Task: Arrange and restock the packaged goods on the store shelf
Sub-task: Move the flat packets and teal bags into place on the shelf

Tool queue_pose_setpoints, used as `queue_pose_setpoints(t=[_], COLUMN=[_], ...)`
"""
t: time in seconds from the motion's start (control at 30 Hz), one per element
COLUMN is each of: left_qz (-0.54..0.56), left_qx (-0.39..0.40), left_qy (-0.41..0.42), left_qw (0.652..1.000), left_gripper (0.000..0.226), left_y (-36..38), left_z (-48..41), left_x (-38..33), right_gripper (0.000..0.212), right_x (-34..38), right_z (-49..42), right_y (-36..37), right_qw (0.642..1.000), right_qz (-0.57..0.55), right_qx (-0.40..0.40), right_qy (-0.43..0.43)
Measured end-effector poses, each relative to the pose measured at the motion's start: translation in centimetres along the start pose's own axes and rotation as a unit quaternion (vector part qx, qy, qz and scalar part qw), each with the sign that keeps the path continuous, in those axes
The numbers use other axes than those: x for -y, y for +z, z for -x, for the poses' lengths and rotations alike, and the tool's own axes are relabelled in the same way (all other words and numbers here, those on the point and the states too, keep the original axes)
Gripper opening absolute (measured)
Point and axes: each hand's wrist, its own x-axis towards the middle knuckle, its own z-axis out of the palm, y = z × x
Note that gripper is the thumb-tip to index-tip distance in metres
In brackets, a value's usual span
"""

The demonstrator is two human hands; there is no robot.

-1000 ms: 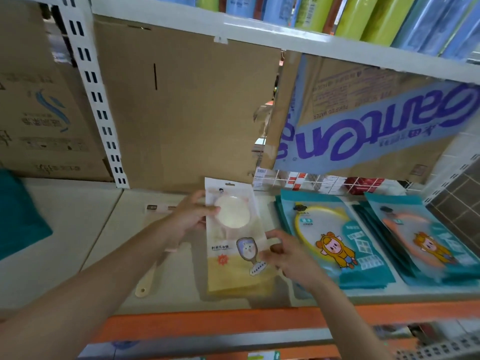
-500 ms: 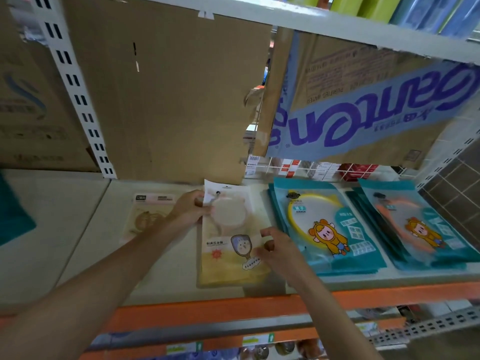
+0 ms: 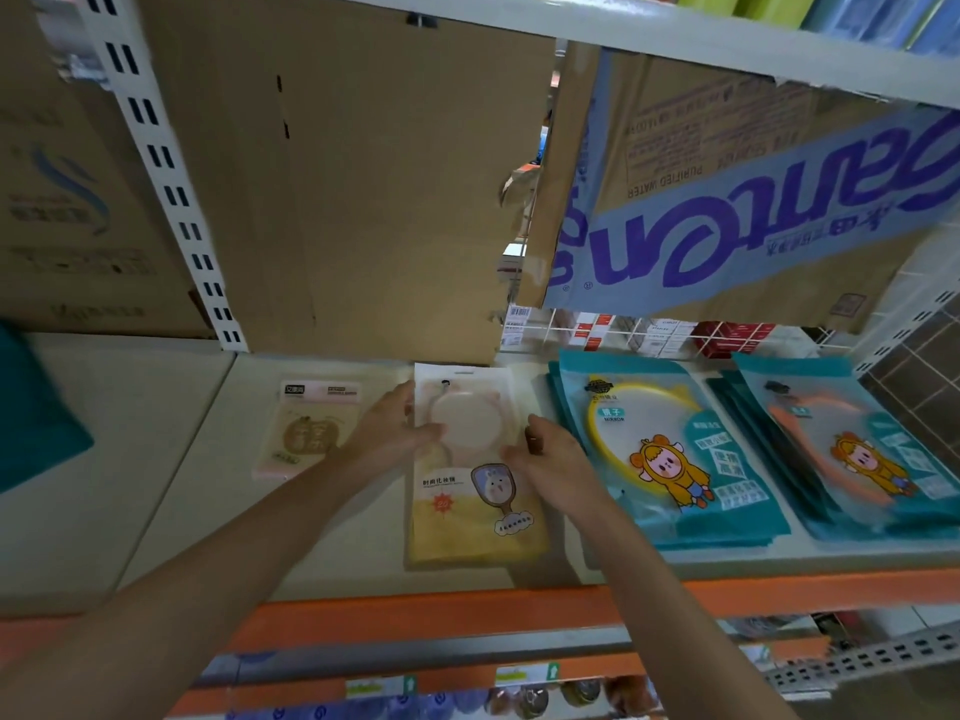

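Note:
A yellow-and-white mirror packet (image 3: pixel 475 506) lies flat on the pale shelf board (image 3: pixel 171 485). My left hand (image 3: pixel 387 433) grips the packet's upper left edge, thumb on its front. My right hand (image 3: pixel 550 462) holds its upper right edge, fingers curled over the side. Left of it lies a pink-and-beige packet (image 3: pixel 306 433). To the right sit a teal stack with a yellow ring mirror (image 3: pixel 660 454) and a second teal stack with an orange mirror (image 3: pixel 852 449).
Tall cardboard boxes (image 3: pixel 363 189) stand at the back of the shelf, one printed in blue and purple (image 3: pixel 753 210). A white slotted upright (image 3: pixel 166 184) divides the bays. A dark teal item (image 3: pixel 36 413) lies far left. An orange shelf rail (image 3: pixel 467 610) runs along the front.
My right hand slid up the packet from its lower right edge to the upper right. The packet shifted slightly back and straighter. The pink-and-beige packet on the left came into full view.

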Motion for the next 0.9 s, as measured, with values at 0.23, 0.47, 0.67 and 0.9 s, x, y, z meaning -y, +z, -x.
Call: queue_pose_setpoints(t=[0.23,0.47,0.67,0.9], left_qz=[-0.034,-0.055,-0.007,-0.014], left_qx=[0.003,0.020,0.034,0.054], left_qy=[-0.029,-0.019,-0.023,-0.007], left_qw=[0.999,0.998,0.999,0.998], left_gripper=[0.074,0.078,0.081,0.061], left_y=[0.9,1.0,0.9,1.5], left_z=[-0.1,0.4,1.8,3.3], left_x=[-0.1,-0.3,-0.7,-0.9], right_gripper=[0.032,0.030,0.040,0.025], right_x=[-0.5,-0.6,-0.6,-1.7], right_z=[-1.3,-0.7,0.2,1.3], right_y=[1.0,0.9,0.2,0.7], right_qw=[0.999,0.999,1.000,1.000], right_qz=[0.029,0.044,0.012,0.011], right_qx=[-0.007,-0.002,0.003,0.008], right_qy=[0.029,0.024,0.014,0.003])
